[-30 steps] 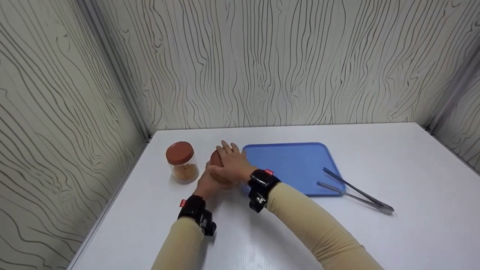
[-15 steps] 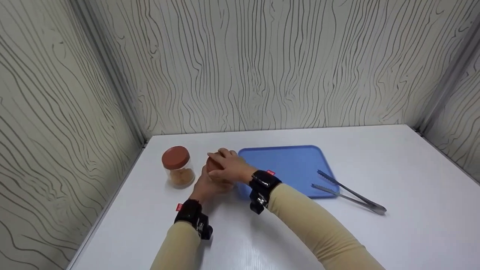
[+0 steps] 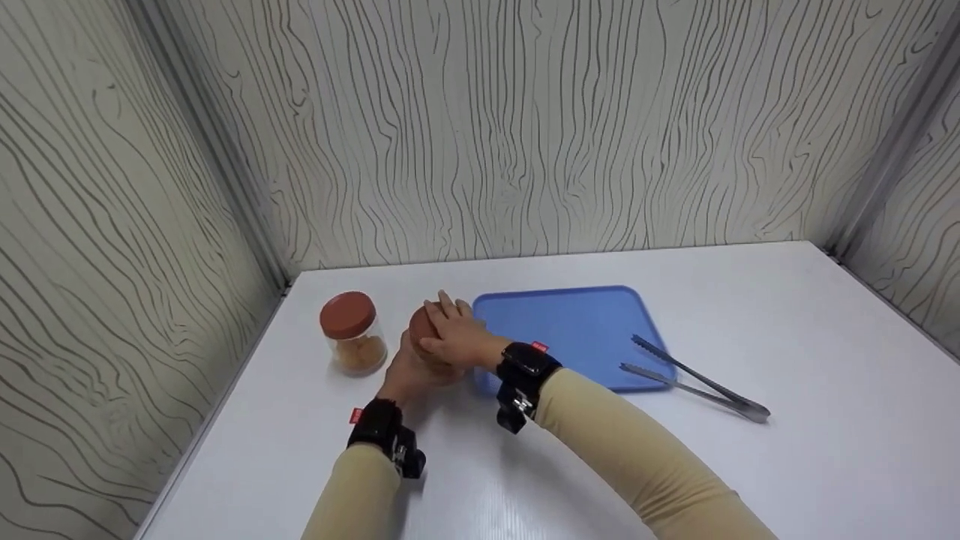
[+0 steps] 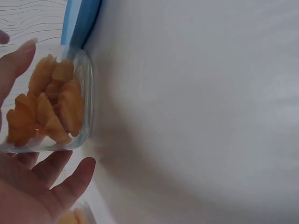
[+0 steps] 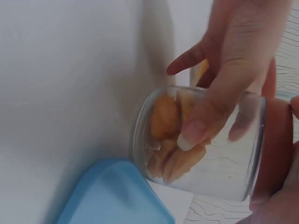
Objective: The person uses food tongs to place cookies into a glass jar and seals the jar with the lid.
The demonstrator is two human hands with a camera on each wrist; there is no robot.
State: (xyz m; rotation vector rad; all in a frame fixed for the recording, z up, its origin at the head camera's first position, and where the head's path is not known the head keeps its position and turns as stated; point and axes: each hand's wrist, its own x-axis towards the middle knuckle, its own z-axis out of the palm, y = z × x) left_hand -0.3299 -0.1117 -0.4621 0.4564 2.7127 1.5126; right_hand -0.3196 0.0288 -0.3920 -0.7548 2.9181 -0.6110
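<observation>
on my screen the fingers of the left hand [image 3: 411,367] curl around the glass body of a jar [image 5: 205,140], with the thumb lying across its wall in the right wrist view. this jar has orange-brown snack pieces [image 4: 46,107] inside and stands on the white table [image 3: 750,315], just beside the left edge of the blue tray [image 3: 570,330]. the right hand [image 3: 454,337] sits on top of it, and the fingers [image 3: 442,309] are bent over the brown lid [image 3: 420,324] and grip it. from the head view i see only a small part of the lid between the two hands; i cannot tell if the lid is loose or tight.

left of the hands, near but apart, there is a second jar [image 3: 351,334] with the same brown lid and the same snack pieces at the bottom. it is upright.

on the other side, metal tongs [image 3: 694,379] lie with their tips over the right part of the tray and the joined end on the table. both wrists carry black camera bands [image 3: 525,371], and the sleeves [image 3: 637,450] are beige. patterned walls [image 3: 525,127] stand around the table.
</observation>
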